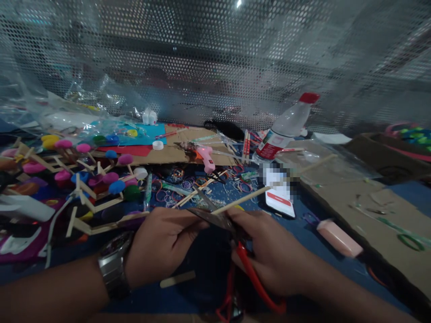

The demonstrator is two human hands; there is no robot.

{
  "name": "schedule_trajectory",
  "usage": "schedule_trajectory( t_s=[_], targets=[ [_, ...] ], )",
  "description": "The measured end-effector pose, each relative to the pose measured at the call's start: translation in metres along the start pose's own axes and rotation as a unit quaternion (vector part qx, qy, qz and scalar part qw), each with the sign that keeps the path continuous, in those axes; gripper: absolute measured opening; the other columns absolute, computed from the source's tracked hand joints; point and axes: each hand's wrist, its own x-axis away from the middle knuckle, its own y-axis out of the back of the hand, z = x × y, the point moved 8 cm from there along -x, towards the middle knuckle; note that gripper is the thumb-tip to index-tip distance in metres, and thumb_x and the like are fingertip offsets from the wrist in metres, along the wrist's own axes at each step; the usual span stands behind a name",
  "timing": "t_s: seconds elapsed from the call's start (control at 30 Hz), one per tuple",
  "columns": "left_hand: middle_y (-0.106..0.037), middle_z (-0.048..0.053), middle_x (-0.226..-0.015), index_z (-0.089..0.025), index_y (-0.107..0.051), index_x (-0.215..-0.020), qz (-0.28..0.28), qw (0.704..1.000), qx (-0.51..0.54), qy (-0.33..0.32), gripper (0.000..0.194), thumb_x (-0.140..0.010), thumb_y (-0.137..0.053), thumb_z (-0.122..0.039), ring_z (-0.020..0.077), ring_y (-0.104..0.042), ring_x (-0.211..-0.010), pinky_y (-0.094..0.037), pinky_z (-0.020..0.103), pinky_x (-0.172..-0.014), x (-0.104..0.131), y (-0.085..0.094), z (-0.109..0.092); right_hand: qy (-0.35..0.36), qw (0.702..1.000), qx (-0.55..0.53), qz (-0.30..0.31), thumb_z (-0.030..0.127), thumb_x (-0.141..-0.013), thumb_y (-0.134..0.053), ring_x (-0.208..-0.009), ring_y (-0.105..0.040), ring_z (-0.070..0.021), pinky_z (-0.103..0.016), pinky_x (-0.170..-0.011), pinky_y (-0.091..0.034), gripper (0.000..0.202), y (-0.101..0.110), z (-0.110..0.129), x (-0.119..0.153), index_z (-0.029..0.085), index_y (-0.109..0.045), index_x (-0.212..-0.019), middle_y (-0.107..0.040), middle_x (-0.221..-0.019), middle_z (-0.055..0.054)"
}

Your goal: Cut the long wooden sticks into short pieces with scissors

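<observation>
Left of the scissors (pixel 251 269), sticks (pixel 108 204) already joined; between the blades, one wooden stick (pixel 247 197), apparently uncut; right hand (pixel 276 251) closed round the handles, left hand's (pixel 164 244) hold unclear.

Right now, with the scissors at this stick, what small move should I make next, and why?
I'd probably ease your left hand back from the blades before squeezing: it sits very close to them, they look parted, and the stick seems to lie at them, while your right hand holds the scissors.
</observation>
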Motion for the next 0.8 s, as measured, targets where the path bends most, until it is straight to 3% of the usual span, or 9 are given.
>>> schedule_trajectory(
  t_s=[0.1,0.23,0.33,0.4,0.6,0.8],
  targets=[
    [-0.066,-0.001,-0.063,-0.016,-0.065,-0.069,-0.007,1.000,-0.010,-0.002,0.031,-0.095,-0.049,-0.020,0.0092,-0.056,-0.054,-0.039,0.020,-0.054,-0.0007,0.0012,0.0009,-0.010,1.000,-0.022,0.005,0.012,-0.066,-0.053,-0.059,-0.050,-0.0173,-0.029,-0.054,-0.032,0.021,-0.0003,-0.0020,-0.0009,0.024,-0.047,-0.083,-0.059,-0.069,0.001],
    [-0.066,-0.003,-0.071,-0.017,-0.068,-0.082,0.008,0.999,0.031,0.002,0.025,-0.096,-0.047,-0.015,0.0076,-0.054,-0.057,-0.040,0.018,-0.056,-0.0023,-0.0001,0.0018,-0.027,0.999,-0.023,0.008,0.015,-0.072,-0.054,-0.073,-0.058,-0.0220,-0.032,-0.064,-0.039,0.022,0.0003,-0.0039,-0.0018,0.022,-0.050,-0.093,-0.064,-0.084,-0.004],
    [-0.061,-0.004,-0.063,-0.017,-0.064,-0.073,0.000,1.000,0.022,0.015,0.027,-0.095,-0.048,-0.015,0.0072,-0.048,-0.054,-0.037,0.018,-0.052,-0.0027,0.0018,0.0045,-0.025,0.998,-0.059,0.006,0.019,-0.079,-0.053,-0.077,-0.059,-0.0221,-0.033,-0.067,-0.042,0.016,0.0015,-0.0039,-0.0024,0.022,-0.050,-0.095,-0.064,-0.089,-0.005],
    [-0.057,-0.005,-0.059,-0.017,-0.063,-0.072,-0.010,1.000,0.000,0.021,0.027,-0.095,-0.049,-0.017,0.0073,-0.047,-0.052,-0.036,0.018,-0.051,-0.0023,0.0034,0.0059,-0.023,0.996,-0.089,-0.005,0.022,-0.081,-0.053,-0.076,-0.058,-0.0214,-0.033,-0.067,-0.043,0.015,0.0035,-0.0050,-0.0026,0.022,-0.050,-0.096,-0.063,-0.086,-0.003],
    [-0.073,-0.002,-0.079,-0.017,-0.067,-0.079,-0.011,1.000,0.003,0.020,0.026,-0.098,-0.049,-0.021,0.0098,-0.067,-0.072,-0.045,0.018,-0.064,-0.0015,0.0028,0.0047,-0.037,0.993,-0.108,-0.010,0.023,-0.085,-0.050,-0.060,-0.048,-0.0166,-0.028,-0.054,-0.036,0.008,0.0041,-0.0094,-0.0031,0.023,-0.047,-0.092,-0.052,-0.067,0.003],
    [-0.062,-0.003,-0.061,-0.016,-0.061,-0.070,-0.019,0.999,-0.051,-0.001,0.030,-0.097,-0.049,-0.021,0.0078,-0.053,-0.052,-0.036,0.020,-0.052,-0.0020,0.0047,0.0007,-0.028,0.995,-0.094,-0.009,0.017,-0.082,-0.046,-0.059,-0.045,-0.0151,-0.028,-0.053,-0.033,0.007,0.0058,-0.0047,-0.0038,0.023,-0.043,-0.084,-0.051,-0.068,0.003]
  ],
)
